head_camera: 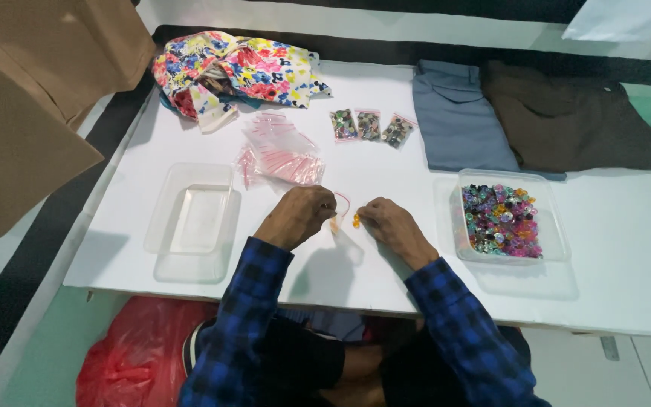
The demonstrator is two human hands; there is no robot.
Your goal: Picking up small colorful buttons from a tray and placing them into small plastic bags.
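Head view: left hand [301, 215] pinches small clear red-edged zip bag [338, 213]; right hand [387, 224] pinches orange bead [356, 220] — bead (tiny) could slip, roll off white table [386, 173].

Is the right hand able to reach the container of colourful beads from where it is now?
Probably yes: the right hand lies on the white table just beside the container of colourful beads, with nothing between them.

The one camera sits on my head and looks steeply down and forward over the white tabletop [386, 181]. It is close enough that my forearms fill the lower middle, while the far edge and folded cloth lie along the top.
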